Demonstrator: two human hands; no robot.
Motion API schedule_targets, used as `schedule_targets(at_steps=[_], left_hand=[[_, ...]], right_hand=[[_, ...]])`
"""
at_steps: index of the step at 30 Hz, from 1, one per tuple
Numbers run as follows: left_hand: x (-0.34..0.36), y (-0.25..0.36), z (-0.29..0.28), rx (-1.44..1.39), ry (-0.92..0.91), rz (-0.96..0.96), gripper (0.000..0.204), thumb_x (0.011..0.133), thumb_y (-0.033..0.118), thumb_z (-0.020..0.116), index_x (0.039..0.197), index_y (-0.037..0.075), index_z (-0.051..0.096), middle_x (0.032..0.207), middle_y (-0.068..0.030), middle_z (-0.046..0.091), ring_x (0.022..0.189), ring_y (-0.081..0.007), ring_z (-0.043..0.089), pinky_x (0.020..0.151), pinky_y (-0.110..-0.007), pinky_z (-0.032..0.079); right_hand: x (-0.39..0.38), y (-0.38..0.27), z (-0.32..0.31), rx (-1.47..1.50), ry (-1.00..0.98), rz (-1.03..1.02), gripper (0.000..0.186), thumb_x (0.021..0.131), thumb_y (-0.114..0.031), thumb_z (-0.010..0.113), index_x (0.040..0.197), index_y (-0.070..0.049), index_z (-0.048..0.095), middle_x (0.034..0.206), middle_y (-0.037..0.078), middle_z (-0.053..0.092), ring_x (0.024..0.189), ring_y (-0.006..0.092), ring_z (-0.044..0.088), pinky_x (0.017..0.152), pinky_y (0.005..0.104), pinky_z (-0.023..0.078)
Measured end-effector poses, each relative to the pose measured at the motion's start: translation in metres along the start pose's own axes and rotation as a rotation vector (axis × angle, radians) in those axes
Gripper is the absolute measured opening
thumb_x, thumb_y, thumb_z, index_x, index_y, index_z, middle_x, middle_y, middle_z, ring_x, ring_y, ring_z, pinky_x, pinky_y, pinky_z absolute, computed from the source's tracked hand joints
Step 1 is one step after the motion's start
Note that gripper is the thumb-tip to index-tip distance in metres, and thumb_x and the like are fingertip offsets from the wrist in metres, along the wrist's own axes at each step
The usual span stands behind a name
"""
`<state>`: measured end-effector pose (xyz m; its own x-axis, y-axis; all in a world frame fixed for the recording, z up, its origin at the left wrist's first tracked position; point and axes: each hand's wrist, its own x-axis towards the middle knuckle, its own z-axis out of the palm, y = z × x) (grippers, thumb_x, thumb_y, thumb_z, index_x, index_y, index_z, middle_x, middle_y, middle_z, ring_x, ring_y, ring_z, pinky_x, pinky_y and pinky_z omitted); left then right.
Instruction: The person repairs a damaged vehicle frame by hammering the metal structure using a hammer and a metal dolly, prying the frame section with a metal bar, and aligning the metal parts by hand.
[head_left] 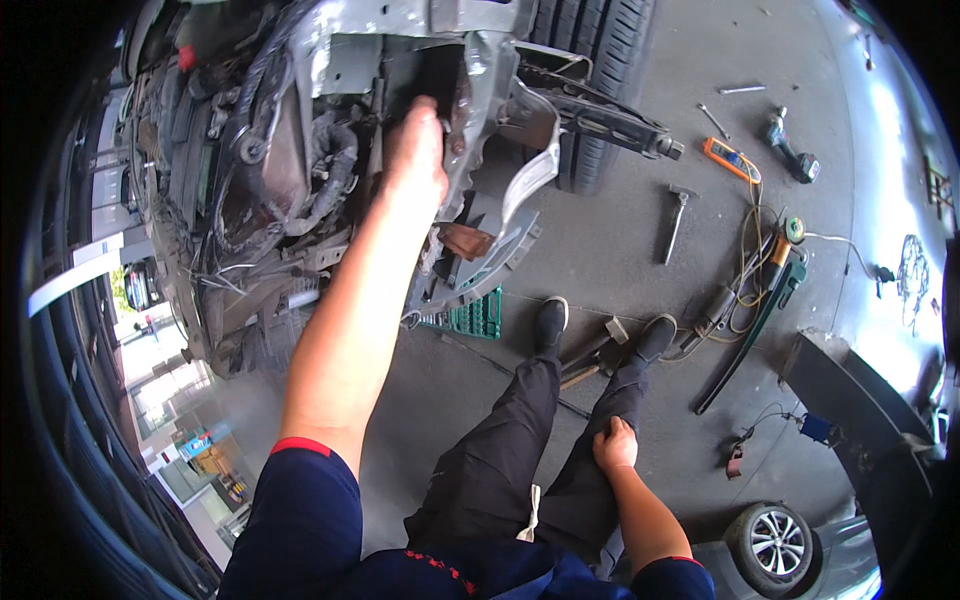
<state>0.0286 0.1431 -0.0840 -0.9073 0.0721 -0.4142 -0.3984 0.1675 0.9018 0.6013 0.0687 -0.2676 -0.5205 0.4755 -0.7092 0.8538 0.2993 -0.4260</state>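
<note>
My left hand (417,148) reaches up into the stripped front corner of a car (260,170), its fingers curled onto a dark part beside a bare metal bracket (487,80); what the fingertips grip is hidden. Black hoses and wire bundles (335,165) hang just left of that hand. My right hand (614,445) rests on my right thigh with the fingers loosely closed and nothing in it. My legs in dark trousers and black shoes (549,322) stretch out over the grey floor.
A tyre (600,60) stands behind the bracket. A green socket tray (478,316) lies by my left foot, hammers (675,222) and a long green-handled tool (760,320) farther right, with cables, an orange meter (730,158) and a drill (790,150). A loose wheel (772,545) sits bottom right.
</note>
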Motion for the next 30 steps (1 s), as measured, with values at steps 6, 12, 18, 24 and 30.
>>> schedule_targets(at_steps=[6,12,18,24,30], left_hand=[[-0.005,0.001,-0.005,-0.025,-0.046,-0.019,0.053,0.089,0.032,0.056,0.124,-0.009,0.055,0.127,-0.0201,0.056,0.113,-0.0266,0.052,0.099,-0.041,0.042],[0.017,-0.01,-0.011,-0.071,-0.159,-0.139,0.06,0.089,0.034,0.058,0.128,-0.011,0.054,0.131,-0.0236,0.057,0.12,-0.0308,0.053,0.105,-0.041,0.04],[0.008,-0.008,-0.017,-0.2,-0.375,-0.061,0.072,0.096,0.043,0.052,0.145,-0.007,0.04,0.152,-0.0242,0.04,0.14,-0.0306,0.036,0.116,-0.04,0.028],[0.012,-0.013,-0.033,-0.537,-0.398,-0.149,0.053,0.096,0.053,0.046,0.113,0.005,0.062,0.104,-0.0103,0.066,0.099,-0.0253,0.061,0.091,-0.041,0.048],[0.008,-0.025,-0.041,-0.521,-0.369,-0.138,0.048,0.097,0.05,0.051,0.107,0.005,0.063,0.099,-0.0087,0.066,0.096,-0.0239,0.06,0.093,-0.038,0.047]], right_hand=[[0.006,-0.011,0.0,-0.122,-0.102,0.027,0.029,0.078,-0.019,0.063,0.103,-0.004,0.062,0.103,0.018,0.066,0.103,0.0387,0.062,0.091,0.0473,0.051],[0.004,-0.019,0.007,-0.168,-0.103,0.036,0.03,0.078,-0.021,0.065,0.103,-0.005,0.062,0.105,0.017,0.067,0.104,0.038,0.062,0.091,0.0466,0.051],[0.007,-0.032,0.014,-0.265,-0.126,0.069,0.034,0.079,-0.023,0.064,0.108,-0.005,0.062,0.109,0.019,0.066,0.109,0.0391,0.061,0.094,0.0474,0.051],[0.01,-0.047,0.019,-0.329,-0.145,0.037,0.026,0.079,-0.024,0.065,0.098,-0.006,0.06,0.105,0.017,0.067,0.103,0.0378,0.064,0.09,0.0474,0.052],[0.013,-0.058,0.021,-0.383,-0.146,0.04,0.024,0.079,-0.024,0.067,0.096,-0.008,0.06,0.105,0.015,0.067,0.104,0.0357,0.064,0.09,0.0465,0.053]])
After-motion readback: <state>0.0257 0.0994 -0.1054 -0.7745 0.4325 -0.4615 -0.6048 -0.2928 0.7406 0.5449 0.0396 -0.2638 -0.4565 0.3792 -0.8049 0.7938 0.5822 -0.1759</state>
